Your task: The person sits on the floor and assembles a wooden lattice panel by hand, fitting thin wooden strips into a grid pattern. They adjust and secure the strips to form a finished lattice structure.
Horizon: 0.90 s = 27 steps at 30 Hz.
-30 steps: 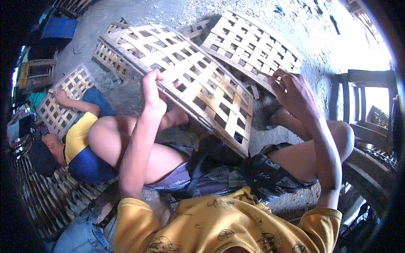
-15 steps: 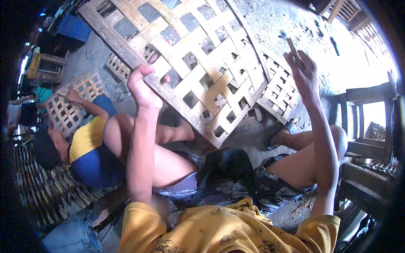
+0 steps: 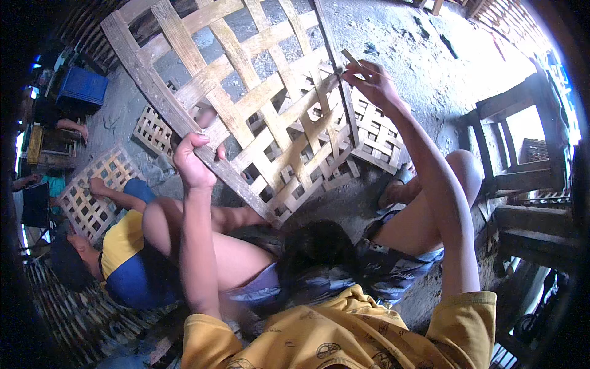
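Observation:
My left hand (image 3: 198,165) grips the lower left wooden edge of a large woven lattice panel (image 3: 236,61), thumb in front and fingertips showing through behind. The panel leans up before me, its pale slats crossing inside darker frame strips. My right hand (image 3: 373,83) is closed on a short, thin wooden stick (image 3: 350,58), which points up and left. That hand is at the panel's right frame strip; whether it touches it I cannot tell. Between my knees is a dark thing (image 3: 322,246) I cannot make out.
Smaller lattice panels lie beyond, one left (image 3: 153,132) and one right (image 3: 381,132). At left, a person in a yellow and blue shirt (image 3: 123,240) reaches to another lattice panel (image 3: 98,184). A blue crate (image 3: 82,87) stands farther back. Wooden framing (image 3: 522,178) stands at right.
My right hand has come left with the stick to the panel's right strip. My left hand and the panel have shifted slightly left and down in view, as has much of the scene.

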Motion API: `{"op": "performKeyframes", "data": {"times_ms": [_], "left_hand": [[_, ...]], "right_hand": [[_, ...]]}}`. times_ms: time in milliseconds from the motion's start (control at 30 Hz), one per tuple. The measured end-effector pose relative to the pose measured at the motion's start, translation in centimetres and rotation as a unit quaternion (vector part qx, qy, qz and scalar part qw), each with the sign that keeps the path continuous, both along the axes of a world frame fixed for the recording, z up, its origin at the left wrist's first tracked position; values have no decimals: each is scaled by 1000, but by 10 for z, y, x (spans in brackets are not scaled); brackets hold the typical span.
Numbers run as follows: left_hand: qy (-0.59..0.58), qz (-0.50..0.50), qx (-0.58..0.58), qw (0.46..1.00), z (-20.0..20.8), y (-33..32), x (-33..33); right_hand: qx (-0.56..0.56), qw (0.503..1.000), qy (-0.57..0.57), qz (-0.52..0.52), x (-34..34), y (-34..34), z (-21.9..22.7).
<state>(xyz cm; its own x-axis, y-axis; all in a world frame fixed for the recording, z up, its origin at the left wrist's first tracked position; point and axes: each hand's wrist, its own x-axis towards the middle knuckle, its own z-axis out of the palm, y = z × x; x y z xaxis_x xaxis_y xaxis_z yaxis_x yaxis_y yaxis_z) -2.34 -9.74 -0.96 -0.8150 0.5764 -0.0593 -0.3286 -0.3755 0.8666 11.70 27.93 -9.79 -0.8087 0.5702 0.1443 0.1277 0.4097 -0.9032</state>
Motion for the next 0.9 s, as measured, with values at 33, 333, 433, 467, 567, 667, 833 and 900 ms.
{"op": "performKeyframes", "data": {"times_ms": [33, 333, 433, 467, 567, 667, 833, 900], "left_hand": [[-17, -13, 19, 1000, -12, 21, 5], [37, 38, -55, 997, -3, 18, 13], [61, 31, -46, 997, 2, 21, 18], [56, 26, -37, 997, 2, 21, 18], [43, 16, -21, 999, -1, 19, 18], [45, 19, -30, 998, -3, 17, 17], [56, 32, -48, 997, -10, 16, 16], [70, 40, -53, 995, -9, 15, 16]], "right_hand": [[33, 999, 3, -19, 24, 21, 0], [46, 992, -82, -84, 6, -10, 7], [79, 990, -75, -89, -2, -13, 11], [89, 988, -91, -83, -3, -9, 9], [107, 988, -95, -53, -6, -10, 12], [174, 978, -106, -54, -15, -15, 8], [183, 976, -116, -25, -17, -7, -5], [116, 991, -64, -9, -13, -4, -6]]}}
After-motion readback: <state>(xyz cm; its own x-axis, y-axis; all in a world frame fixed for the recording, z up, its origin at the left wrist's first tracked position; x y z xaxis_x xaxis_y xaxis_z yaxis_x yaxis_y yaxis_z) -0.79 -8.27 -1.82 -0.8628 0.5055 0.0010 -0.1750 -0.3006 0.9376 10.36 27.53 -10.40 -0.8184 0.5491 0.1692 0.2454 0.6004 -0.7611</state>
